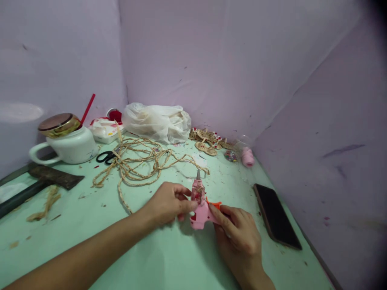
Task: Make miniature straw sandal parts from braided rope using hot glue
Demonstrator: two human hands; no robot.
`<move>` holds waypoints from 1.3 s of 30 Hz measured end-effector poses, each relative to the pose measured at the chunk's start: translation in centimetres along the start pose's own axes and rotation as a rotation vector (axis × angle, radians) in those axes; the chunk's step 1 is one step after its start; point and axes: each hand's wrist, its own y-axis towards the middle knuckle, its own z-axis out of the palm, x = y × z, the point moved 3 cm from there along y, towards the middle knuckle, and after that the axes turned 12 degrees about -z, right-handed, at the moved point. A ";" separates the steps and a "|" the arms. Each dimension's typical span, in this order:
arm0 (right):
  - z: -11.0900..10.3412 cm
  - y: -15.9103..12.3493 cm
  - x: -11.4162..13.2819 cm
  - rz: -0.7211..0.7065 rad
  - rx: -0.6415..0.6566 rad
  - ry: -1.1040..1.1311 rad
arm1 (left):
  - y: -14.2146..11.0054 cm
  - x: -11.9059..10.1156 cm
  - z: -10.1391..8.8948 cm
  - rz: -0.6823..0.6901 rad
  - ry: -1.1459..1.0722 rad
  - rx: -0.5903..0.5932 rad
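A pink glue gun [199, 203] with an orange trigger lies on the pale green table [151, 257], its metal nozzle pointing away from me. My right hand [238, 231] is closed around its handle from the near right side. My left hand [169, 203] reaches in from the left with fingers pinched against the gun's barrel. A tangle of braided straw rope [139, 161] spreads over the table just beyond the hands.
A black phone [276, 217] lies to the right near the wall. At the back left stand a white pot with a gold lid [65, 143], black scissors [105, 157] and a cleaver [45, 179]. A plastic bag [157, 121], woven straw pieces [208, 141] and a pink spool [248, 157] line the back.
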 end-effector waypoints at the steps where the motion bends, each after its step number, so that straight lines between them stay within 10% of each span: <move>1: 0.0 -0.1 0.1 0.011 -0.012 -0.002 | 0.0 0.2 0.5 -0.015 -0.029 0.098; 6: 0.6 -0.4 0.5 0.084 -0.053 0.098 | 0.3 0.9 2.1 0.025 -0.260 0.272; 12: -0.1 -0.3 0.7 0.286 -0.008 0.333 | 0.5 1.2 2.2 0.106 -0.254 0.189; 18: -2.7 1.7 -1.0 0.492 -0.234 0.287 | 0.2 1.8 2.7 0.117 -0.158 0.123; 39: -2.6 7.4 0.5 0.536 0.213 0.272 | -1.6 1.5 3.4 0.358 0.219 -0.142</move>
